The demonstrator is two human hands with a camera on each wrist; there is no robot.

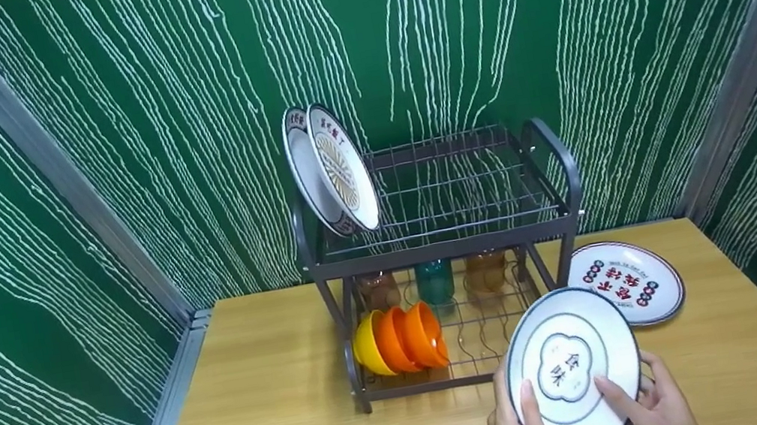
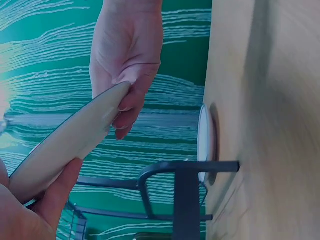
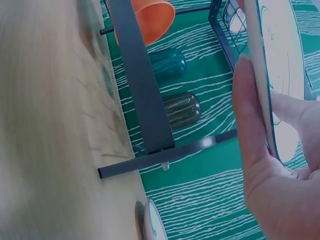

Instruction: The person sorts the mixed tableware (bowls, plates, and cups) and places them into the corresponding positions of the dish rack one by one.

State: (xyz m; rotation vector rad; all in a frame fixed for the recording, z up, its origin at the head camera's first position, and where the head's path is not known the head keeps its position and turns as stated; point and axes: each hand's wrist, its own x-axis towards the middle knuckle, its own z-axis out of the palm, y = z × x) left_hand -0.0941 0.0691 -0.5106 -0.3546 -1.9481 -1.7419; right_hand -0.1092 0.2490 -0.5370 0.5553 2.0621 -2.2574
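Note:
A white plate [image 1: 582, 419] with a dark rim and a flower-shaped emblem is held tilted up between both hands, in front of the rack's right side. The left hand [image 1: 518, 422] grips its left edge, thumb on the face and fingers behind. At the lower right edge the right hand [image 1: 651, 401] pinches the plate the same way. In the right wrist view the plate [image 3: 287, 60] is seen nearly edge-on between thumb and fingers. A dark two-tier dish rack [image 1: 445, 250] stands behind; two patterned plates [image 1: 345, 172] lean upright at its upper left.
Yellow and orange bowls [image 1: 392, 343] sit tilted together on the lower tier's left. Behind them stand pinkish, teal [image 1: 435, 281] and amber glasses. An oval plate [image 1: 628, 279] with red lettering lies on the wooden table [image 1: 266, 413], right of the rack. Green walls enclose the table.

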